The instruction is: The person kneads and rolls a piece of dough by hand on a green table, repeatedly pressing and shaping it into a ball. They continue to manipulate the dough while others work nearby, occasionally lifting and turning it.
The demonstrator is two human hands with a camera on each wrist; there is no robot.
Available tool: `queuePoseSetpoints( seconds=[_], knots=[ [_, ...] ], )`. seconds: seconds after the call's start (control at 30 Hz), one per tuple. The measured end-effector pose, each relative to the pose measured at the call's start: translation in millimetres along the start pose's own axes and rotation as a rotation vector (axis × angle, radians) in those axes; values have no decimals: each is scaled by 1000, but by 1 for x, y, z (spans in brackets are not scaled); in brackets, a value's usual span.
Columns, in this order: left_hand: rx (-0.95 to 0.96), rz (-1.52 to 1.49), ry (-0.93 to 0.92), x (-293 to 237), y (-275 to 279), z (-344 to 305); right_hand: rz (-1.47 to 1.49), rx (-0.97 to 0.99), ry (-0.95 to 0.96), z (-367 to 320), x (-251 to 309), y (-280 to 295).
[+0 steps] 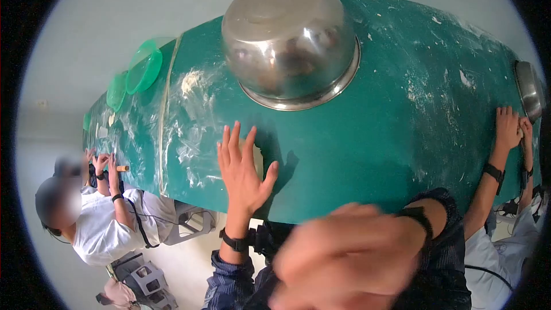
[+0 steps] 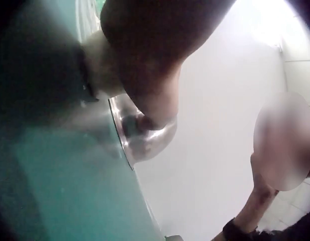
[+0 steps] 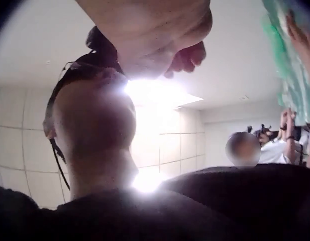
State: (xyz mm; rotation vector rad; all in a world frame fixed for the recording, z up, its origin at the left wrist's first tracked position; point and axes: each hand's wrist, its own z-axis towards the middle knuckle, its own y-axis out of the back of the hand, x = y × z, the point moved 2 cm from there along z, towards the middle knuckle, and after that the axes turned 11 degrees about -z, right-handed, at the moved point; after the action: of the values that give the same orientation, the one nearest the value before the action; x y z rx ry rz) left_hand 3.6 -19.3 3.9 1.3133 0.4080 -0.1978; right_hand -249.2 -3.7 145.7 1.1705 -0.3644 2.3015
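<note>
My left hand [image 1: 244, 175] has its fingers straight and spread, and the thumb stands out to the side. Under it lies a pale, dough-like piece [image 1: 259, 161], mostly covered by the hand in the head view. The left wrist view shows the same pale piece [image 2: 102, 65] beneath the dark shape of the hand [image 2: 150, 65]. My right hand [image 1: 350, 258] is raised off the table, close to the head camera and blurred. In the right wrist view its fingers [image 3: 190, 57] are curled in, with nothing seen in them.
An upturned steel bowl [image 1: 287, 40] stands beyond my left hand on the green table [image 1: 344, 155]. Flour [image 1: 189, 83] is scattered over the tabletop. Green baskets [image 1: 143, 66] stand at the far left. People work on both sides; another metal bowl [image 1: 528, 89] is at the right edge.
</note>
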Motion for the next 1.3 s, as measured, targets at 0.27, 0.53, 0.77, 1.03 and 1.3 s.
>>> queuePoseSetpoints(
  seconds=[0.27,0.53,0.77,1.03,1.3],
  knots=[
    [10,-105,91,44,-5,44,-291,763,-173,-38,-155,-74],
    [-477,-245,-77,19,-9,21,-573,1009,224,-83,-206,-82],
    [-518,-23,-76,-16,22,13,-579,979,220,-76,-204,-78],
    [-147,-176,-48,-5,11,-17,-395,816,109,-56,-190,-71],
    [39,-241,-210,15,32,-36,-553,5,-1,28,-158,-11]
  ],
)
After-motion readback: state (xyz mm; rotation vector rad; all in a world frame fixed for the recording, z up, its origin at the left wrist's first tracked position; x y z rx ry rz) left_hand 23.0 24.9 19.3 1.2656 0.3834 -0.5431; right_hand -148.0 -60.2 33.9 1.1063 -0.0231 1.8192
